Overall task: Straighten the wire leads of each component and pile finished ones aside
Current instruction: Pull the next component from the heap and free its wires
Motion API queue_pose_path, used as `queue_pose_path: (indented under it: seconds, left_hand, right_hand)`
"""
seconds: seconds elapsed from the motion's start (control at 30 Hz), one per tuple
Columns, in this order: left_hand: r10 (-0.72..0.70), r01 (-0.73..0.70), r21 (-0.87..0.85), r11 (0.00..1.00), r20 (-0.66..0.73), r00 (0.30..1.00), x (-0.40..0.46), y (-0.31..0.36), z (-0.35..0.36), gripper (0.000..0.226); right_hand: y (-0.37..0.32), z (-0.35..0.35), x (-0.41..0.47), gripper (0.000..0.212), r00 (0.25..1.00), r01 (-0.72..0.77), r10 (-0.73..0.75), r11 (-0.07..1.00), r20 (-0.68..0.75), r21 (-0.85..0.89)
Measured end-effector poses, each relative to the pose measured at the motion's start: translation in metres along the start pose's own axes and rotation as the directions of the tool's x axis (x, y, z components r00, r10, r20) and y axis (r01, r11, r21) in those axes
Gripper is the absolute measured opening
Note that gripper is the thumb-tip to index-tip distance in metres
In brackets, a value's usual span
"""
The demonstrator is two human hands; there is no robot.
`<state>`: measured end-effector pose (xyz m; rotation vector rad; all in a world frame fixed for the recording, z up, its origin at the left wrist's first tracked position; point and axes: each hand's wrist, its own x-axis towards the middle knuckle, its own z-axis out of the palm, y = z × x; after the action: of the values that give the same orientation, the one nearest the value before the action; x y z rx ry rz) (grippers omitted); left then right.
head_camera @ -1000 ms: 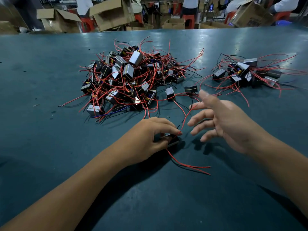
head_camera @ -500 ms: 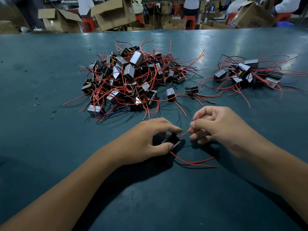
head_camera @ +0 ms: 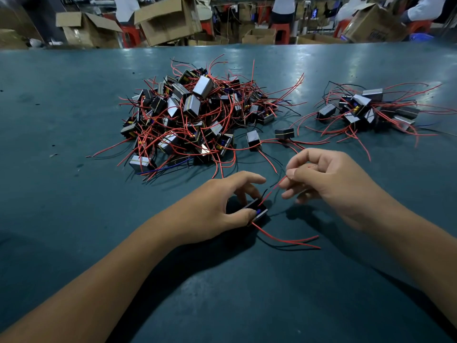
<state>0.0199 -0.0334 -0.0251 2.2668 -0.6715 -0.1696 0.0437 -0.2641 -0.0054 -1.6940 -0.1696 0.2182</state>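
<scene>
Workshop: teal bench (head_camera: 74, 219) up front, cardboard boxes (head_camera: 170, 21) & seated people at the back
L hand (head_camera: 217, 206): thumb & fingers curled round the component (head_camera: 258, 212), pinning it to the bench, centre-front
R hand (head_camera: 329, 179): was wide open 1 s back, then came in & closed; now pinched on the red lead (head_camera: 272, 191) just beside the L hand
Change means: grab done, lead looked taut between block & pinch, so I'd say the straightening pull was under way, not finished
Component axis: long side ran near-left to far-right; gripped lead pointed up & right, two loose leads (head_camera: 289, 241) trailed right along the bench
Big pile (head_camera: 193, 120): tangled, far centre, prob. undone stock
Small pile (head_camera: 366, 110): far right, well apart, prob. the finished ones
Strays: two single units (head_camera: 253, 139) between pile & hands
</scene>
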Motion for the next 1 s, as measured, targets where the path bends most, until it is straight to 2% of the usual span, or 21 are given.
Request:
queue_pose_path:
  seconds: [0.07,0.13,0.27,0.33,0.37,0.43,0.5,0.6,0.77,0.93,1.0]
  left_hand:
    - [0.024,-0.022,0.029,0.999,-0.045,0.999,0.002,0.0,0.003,0.039]
    - [0.049,-0.046,0.043,0.998,-0.088,0.995,0.003,0.0,0.006,0.028]
    - [0.065,-0.063,0.024,0.998,-0.133,0.989,0.004,-0.002,0.01,0.02]
    - [0.057,-0.059,-0.007,0.998,-0.145,0.988,0.005,-0.003,0.011,0.018]
    - [0.055,-0.059,-0.023,0.998,-0.15,0.987,0.005,-0.003,0.012,0.017]
    - [0.06,-0.068,-0.049,0.996,-0.161,0.985,0.005,-0.002,0.012,0.018]
    - [0.059,-0.072,-0.066,0.995,-0.173,0.983,0.004,-0.001,0.01,0.022]
    - [0.056,-0.067,-0.058,0.996,-0.177,0.983,0.004,0.0,0.01,0.021]
    - [0.049,-0.053,-0.024,0.998,-0.159,0.986,0.005,-0.001,0.01,0.021]
    - [0.024,-0.028,-0.023,0.999,-0.168,0.985,0.005,-0.002,0.009,0.025]
    - [0.006,-0.01,-0.022,1.0,-0.179,0.984,0.005,-0.001,0.008,0.025]
  right_hand:
    - [-0.002,0.004,-0.002,0.001,0.994,0.094,-0.096,0.995,0.061,0.034]
    - [-0.002,0.007,-0.004,0.012,0.981,0.148,-0.154,0.987,0.117,0.06]
    - [0.003,0.005,-0.001,0.018,0.978,0.157,-0.154,0.988,0.141,-0.01]
    - [0.005,0.001,0.001,0.022,0.981,0.123,-0.101,0.984,0.165,-0.129]
    - [0.008,0.0,0.002,0.023,0.979,0.118,-0.072,0.963,0.191,-0.242]
    - [0.012,0.0,0.003,0.019,0.97,0.164,-0.047,0.85,0.238,-0.5]
    - [0.015,0.002,0.003,0.008,0.967,0.21,-0.071,0.77,0.247,-0.602]
    - [0.015,0.004,0.003,0.007,0.97,0.219,-0.116,0.796,0.212,-0.565]
    - [0.017,0.013,-0.002,0.036,0.957,0.274,-0.176,0.808,0.229,-0.521]
    - [0.014,0.011,-0.001,0.009,0.959,0.279,-0.192,0.786,0.21,-0.552]
    - [0.011,0.006,-0.003,0.005,0.958,0.276,-0.184,0.795,0.218,-0.54]
